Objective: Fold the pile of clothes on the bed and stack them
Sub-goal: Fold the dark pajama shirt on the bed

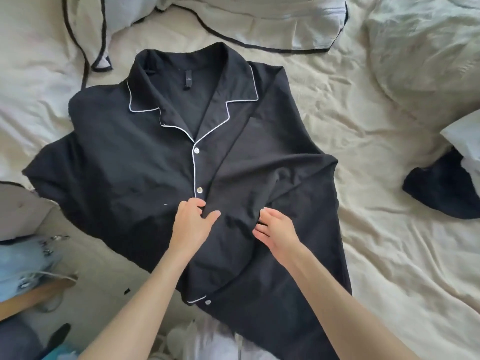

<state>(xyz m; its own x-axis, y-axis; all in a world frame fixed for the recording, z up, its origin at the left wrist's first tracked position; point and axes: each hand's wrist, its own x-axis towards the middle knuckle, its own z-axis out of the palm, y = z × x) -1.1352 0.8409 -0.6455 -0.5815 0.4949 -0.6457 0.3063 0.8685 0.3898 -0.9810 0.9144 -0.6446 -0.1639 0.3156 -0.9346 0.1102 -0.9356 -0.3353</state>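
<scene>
Head view, looking down onto bed [389, 255] covered in cream, heavily wrinkled sheet. Cream pillowcases with black piping [259, 24] bunched along top edge. Plain cream pillow [426, 55] at upper right. Dark garment [439, 188] crumpled at right edge, partly tucked under white cloth [465, 139]. At left edge, off the bed: light blue fabric [23, 261], grey object above it, wooden piece below; details blurred.

Black pajama shirt [130, 165] with white piping spread face up across middle of bed, collar toward pillows, hem toward viewer. Notched collar open, hanging loop visible inside neck. Two white buttons [199, 190] visible on placket above hands, another at hem. Right side of shirt wrinkled and folded in toward centre, left side flatter.

Both bare forearms reaching in from bottom of frame, converging on shirt front. Left hand [192, 222] at placket just below second button, fingers curled, pinching placket edge between thumb and fingers. Right hand [275, 229] just beside it on the right, palm turned inward, fingers curled into a fold of black fabric, grasping it. Hands near each other, not touching.

White blurred cloth [215, 341] at bottom centre, under shirt hem.

No containers visible.
</scene>
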